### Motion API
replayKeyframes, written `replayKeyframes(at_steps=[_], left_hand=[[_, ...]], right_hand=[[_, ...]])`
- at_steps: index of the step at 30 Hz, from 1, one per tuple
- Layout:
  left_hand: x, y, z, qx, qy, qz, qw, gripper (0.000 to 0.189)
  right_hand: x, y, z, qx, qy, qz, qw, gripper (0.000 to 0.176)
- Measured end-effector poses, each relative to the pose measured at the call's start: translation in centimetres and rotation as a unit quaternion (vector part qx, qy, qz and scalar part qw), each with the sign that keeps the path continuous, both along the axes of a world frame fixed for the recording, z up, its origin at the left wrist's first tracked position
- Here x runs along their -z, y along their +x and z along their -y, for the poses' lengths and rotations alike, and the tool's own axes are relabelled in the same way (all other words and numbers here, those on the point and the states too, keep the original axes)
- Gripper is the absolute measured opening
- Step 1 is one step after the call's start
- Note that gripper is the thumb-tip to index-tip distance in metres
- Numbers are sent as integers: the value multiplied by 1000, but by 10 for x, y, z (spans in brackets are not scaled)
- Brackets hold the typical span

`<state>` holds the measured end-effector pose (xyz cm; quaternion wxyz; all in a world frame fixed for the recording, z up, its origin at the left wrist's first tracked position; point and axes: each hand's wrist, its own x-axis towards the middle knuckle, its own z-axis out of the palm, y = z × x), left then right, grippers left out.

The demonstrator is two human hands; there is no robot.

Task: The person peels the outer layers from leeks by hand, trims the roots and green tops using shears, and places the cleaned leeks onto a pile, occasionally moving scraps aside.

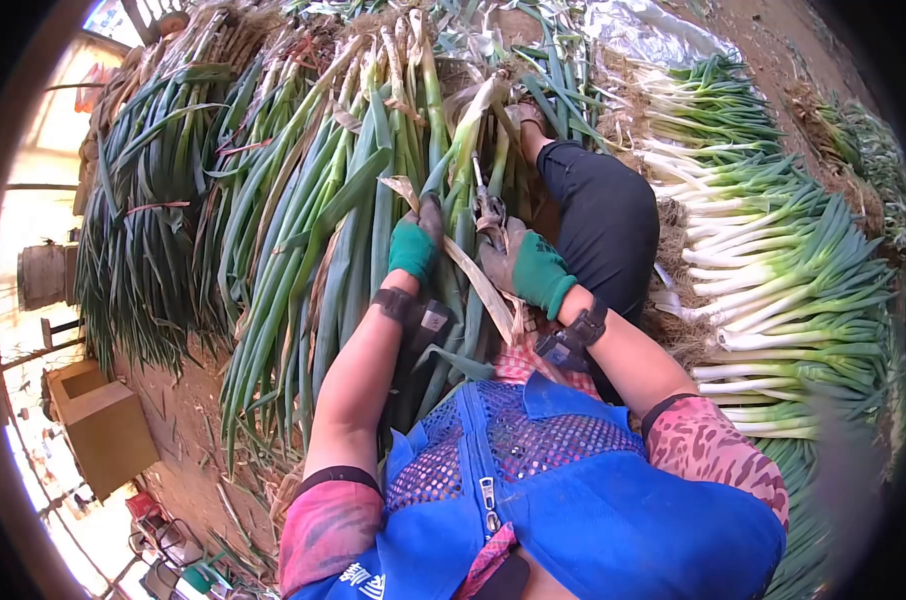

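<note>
My left hand (419, 240), in a green glove with a dark palm, is closed around the leaves of a large green onion (463, 140). The onion's pale root end points up and away from me. Close on the right, my right hand (525, 262), gloved alike, grips what looks like an air blow gun (490, 212). Its thin metal nozzle points up beside the onion's stalk. A dry, tan strip of leaf (481, 285) hangs between my two hands. Unpeeled green onions (348, 215) lie in a thick heap around and beneath my left hand.
On the right, cleaned green onions with white stems (743, 265) lie in a long row. Tied bundles of onions (158, 205) are stacked at left. A cardboard box (103, 430) stands on the dirt floor. My bent knee (603, 225) is beside my right hand.
</note>
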<state>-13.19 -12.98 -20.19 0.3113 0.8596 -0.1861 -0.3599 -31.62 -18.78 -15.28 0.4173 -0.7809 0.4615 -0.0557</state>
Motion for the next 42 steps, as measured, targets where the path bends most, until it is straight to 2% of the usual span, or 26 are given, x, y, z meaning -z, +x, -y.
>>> replayKeyframes(at_steps=[2,5,6,8,9,12,14,15,18,19,23,28,34,37,39,41,42], left_hand=[[3,1,-2,14,-6,-1,1000,74],[6,1,-2,23,4,19,1000,74],[6,0,-2,23,10,28,999,74],[1,-1,-2,25,12,16,999,74],[0,-1,-2,26,13,9,1000,74],[9,-1,-4,22,16,26,999,74],[-4,-4,-2,18,20,12,1000,73],[-7,-5,-3,20,20,7,1000,73],[-7,-7,-3,28,19,14,999,72],[-4,-6,-4,31,18,20,999,72],[9,-4,-7,15,-7,0,1000,71],[2,-7,-11,6,-25,-8,1000,70],[-14,-11,-27,-30,-72,-43,996,69],[-20,-15,-37,-33,-82,-19,996,67],[-15,-13,-42,-18,-92,-19,995,64],[7,-5,-51,5,-92,-34,995,61],[0,-6,-51,84,-57,-24,995,59]], right_hand=[[-2,7,12,-2,6,29,1000,42],[10,36,49,34,-45,37,998,45],[15,48,69,34,-17,-62,997,46],[84,68,118,-21,-62,-35,997,42],[103,78,140,-57,-38,-83,994,42],[114,83,161,-104,-73,-132,983,46],[64,75,144,-45,-52,-128,989,47],[98,77,158,-111,-79,-135,981,51],[139,76,180,-204,-246,-93,943,23],[96,78,179,-296,-165,-185,922,53],[99,83,183,-123,-82,-155,977,52],[92,86,192,-204,-120,-193,952,52],[74,80,179,-151,-71,-171,971,51],[70,77,175,-141,-75,-144,977,51],[115,83,179,-157,-108,-132,973,50],[66,73,149,-139,-44,-109,983,44],[38,67,132,-129,-13,-99,987,40]])
